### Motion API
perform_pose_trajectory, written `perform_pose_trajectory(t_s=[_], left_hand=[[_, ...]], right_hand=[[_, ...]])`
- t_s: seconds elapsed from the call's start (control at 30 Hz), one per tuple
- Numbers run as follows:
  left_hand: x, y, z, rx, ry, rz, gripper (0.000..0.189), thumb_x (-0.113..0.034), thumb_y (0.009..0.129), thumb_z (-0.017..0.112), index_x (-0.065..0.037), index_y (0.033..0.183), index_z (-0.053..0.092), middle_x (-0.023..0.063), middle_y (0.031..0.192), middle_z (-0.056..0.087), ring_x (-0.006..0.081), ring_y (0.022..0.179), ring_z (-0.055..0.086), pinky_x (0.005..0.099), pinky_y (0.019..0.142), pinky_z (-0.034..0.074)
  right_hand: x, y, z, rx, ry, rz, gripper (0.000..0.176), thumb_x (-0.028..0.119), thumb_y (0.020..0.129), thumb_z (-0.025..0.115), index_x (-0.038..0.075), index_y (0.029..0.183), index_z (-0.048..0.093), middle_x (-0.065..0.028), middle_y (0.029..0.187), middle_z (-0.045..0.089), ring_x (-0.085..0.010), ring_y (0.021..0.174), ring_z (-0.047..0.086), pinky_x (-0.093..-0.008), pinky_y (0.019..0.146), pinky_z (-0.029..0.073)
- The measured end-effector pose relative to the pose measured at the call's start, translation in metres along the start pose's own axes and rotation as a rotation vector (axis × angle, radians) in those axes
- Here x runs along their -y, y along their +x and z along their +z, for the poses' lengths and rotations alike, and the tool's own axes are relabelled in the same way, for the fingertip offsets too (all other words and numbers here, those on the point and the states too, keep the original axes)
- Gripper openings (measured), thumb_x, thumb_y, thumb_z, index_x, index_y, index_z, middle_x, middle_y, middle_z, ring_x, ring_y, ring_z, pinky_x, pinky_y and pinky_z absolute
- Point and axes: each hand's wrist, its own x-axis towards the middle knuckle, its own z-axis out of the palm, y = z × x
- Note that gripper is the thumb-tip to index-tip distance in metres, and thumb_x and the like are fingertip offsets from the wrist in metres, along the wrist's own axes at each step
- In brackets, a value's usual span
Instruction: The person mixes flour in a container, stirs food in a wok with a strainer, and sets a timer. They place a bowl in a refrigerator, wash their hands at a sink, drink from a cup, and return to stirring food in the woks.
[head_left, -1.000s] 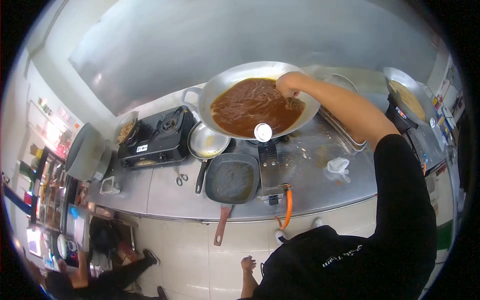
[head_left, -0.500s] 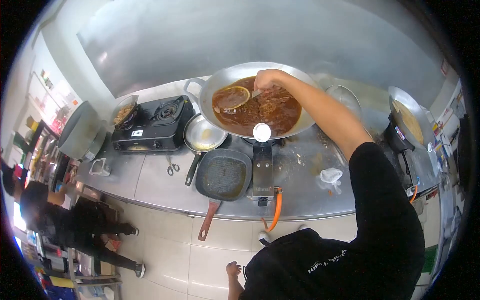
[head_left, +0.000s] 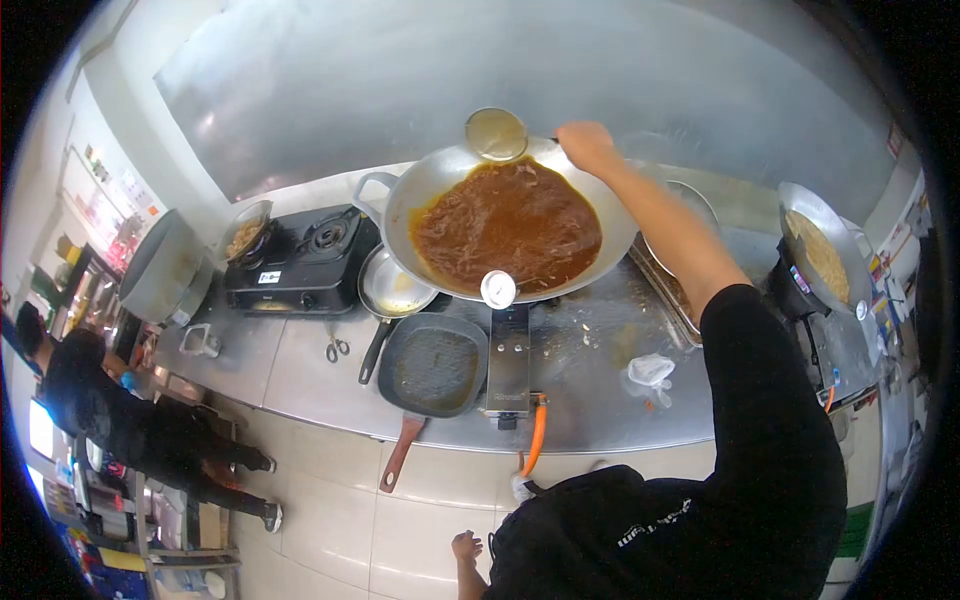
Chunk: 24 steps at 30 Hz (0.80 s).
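Observation:
My right hand [head_left: 588,147] is closed around the handle of a round mesh skimmer [head_left: 496,134]. The skimmer's head is above the far rim of a wide two-handled wok [head_left: 612,235], clear of the brown liquid [head_left: 508,225] inside. That liquid has a swirled, bubbly surface. A round white-faced dial thermometer [head_left: 498,289] sits at the wok's near rim, above a gas burner [head_left: 508,360]. Low beside my body hangs my left hand [head_left: 467,545], with nothing in it and the fingers loosely bent and apart.
Left of the wok are a small frying pan [head_left: 395,285], a square grill pan [head_left: 433,365], scissors [head_left: 337,348] and a black gas stove [head_left: 295,265]. To the right lie a tray [head_left: 670,290], a plastic bag [head_left: 650,371] and another wok [head_left: 820,250]. A co-worker [head_left: 120,400] stands far left.
My right hand has lifted the skimmer out of the brown liquid, up and back over the far rim. My left hand stays low. The co-worker has shifted posture.

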Motion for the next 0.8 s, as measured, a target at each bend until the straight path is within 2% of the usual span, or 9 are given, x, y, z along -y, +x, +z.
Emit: perform_pose_trajectory(t_s=[0.03,0.17,0.23,0.3,0.43,0.53,0.63,0.73,0.8], left_hand=[[0.005,-0.003,0.001,-0.014,-0.011,-0.012,0.027,-0.023,0.079,0.051,0.000,0.095,0.049,0.0142,0.069,0.059,0.0204,0.049,0.055,0.0308,0.043,0.044],[0.006,0.002,0.017,-0.022,-0.026,0.001,0.024,-0.021,0.077,0.050,-0.001,0.090,0.051,0.0148,0.067,0.059,0.0203,0.048,0.054,0.0323,0.042,0.044],[0.006,-0.005,0.021,-0.011,0.010,-0.024,0.024,-0.020,0.076,0.050,0.000,0.090,0.051,0.0147,0.066,0.059,0.0202,0.047,0.054,0.0321,0.042,0.044],[0.005,-0.009,0.031,-0.015,0.015,-0.005,0.025,-0.021,0.076,0.050,0.000,0.089,0.052,0.0143,0.065,0.059,0.0197,0.044,0.053,0.0298,0.039,0.044],[-0.003,-0.001,0.048,0.012,0.044,0.052,0.026,-0.022,0.078,0.051,0.002,0.088,0.054,0.0138,0.065,0.060,0.0182,0.044,0.053,0.0271,0.037,0.043],[-0.020,-0.015,0.060,0.025,0.102,0.082,0.026,-0.022,0.078,0.052,0.002,0.089,0.054,0.0131,0.065,0.060,0.0168,0.044,0.054,0.0259,0.037,0.042],[-0.039,-0.022,0.074,0.041,0.153,0.123,0.025,-0.022,0.079,0.054,0.001,0.087,0.056,0.0116,0.065,0.060,0.0149,0.044,0.053,0.0244,0.036,0.040],[-0.065,-0.024,0.085,0.082,0.141,0.212,0.025,-0.026,0.081,0.055,-0.002,0.086,0.056,0.0098,0.067,0.060,0.0142,0.048,0.054,0.0241,0.039,0.042],[-0.079,-0.028,0.087,0.097,0.140,0.280,0.026,-0.029,0.082,0.055,-0.004,0.085,0.056,0.0084,0.068,0.060,0.0143,0.050,0.055,0.0246,0.041,0.043]], right_hand=[[-0.014,0.001,0.011,-0.056,-0.050,-0.022,0.014,0.009,0.074,0.052,0.005,0.076,0.065,-0.0161,0.080,0.063,-0.0293,0.077,0.062,-0.0378,0.066,0.050],[-0.059,-0.006,0.042,0.047,-0.235,-0.095,0.017,0.010,0.076,0.050,0.006,0.073,0.065,-0.0156,0.079,0.063,-0.0291,0.074,0.063,-0.0381,0.063,0.051],[-0.053,-0.025,0.050,0.101,-0.207,-0.172,0.014,0.009,0.074,0.052,0.006,0.072,0.066,-0.0151,0.079,0.063,-0.0293,0.073,0.063,-0.0383,0.063,0.051],[-0.034,-0.044,0.032,0.221,-0.168,-0.260,0.012,0.007,0.071,0.054,0.005,0.073,0.065,-0.0149,0.079,0.064,-0.0295,0.074,0.063,-0.0387,0.063,0.051],[0.002,-0.058,0.019,0.496,-0.037,-0.299,0.016,0.005,0.066,0.055,0.003,0.079,0.065,-0.0153,0.081,0.063,-0.0303,0.077,0.062,-0.0393,0.066,0.050],[0.018,-0.063,0.015,0.598,0.095,-0.354,0.018,0.007,0.068,0.052,0.000,0.079,0.064,-0.0168,0.086,0.063,-0.0313,0.081,0.061,-0.0396,0.069,0.049],[0.028,-0.072,0.005,0.676,0.212,-0.477,0.024,0.004,0.066,0.051,0.002,0.085,0.065,-0.0159,0.087,0.063,-0.0322,0.082,0.060,-0.0393,0.071,0.048],[0.028,-0.090,-0.014,0.687,0.411,-0.449,0.028,0.008,0.071,0.053,0.007,0.096,0.063,-0.0176,0.083,0.063,-0.0313,0.078,0.060,-0.0394,0.069,0.046],[0.026,-0.102,-0.025,0.676,0.492,-0.458,0.029,0.007,0.069,0.052,0.006,0.096,0.064,-0.0177,0.083,0.063,-0.0318,0.078,0.060,-0.0400,0.070,0.046]])
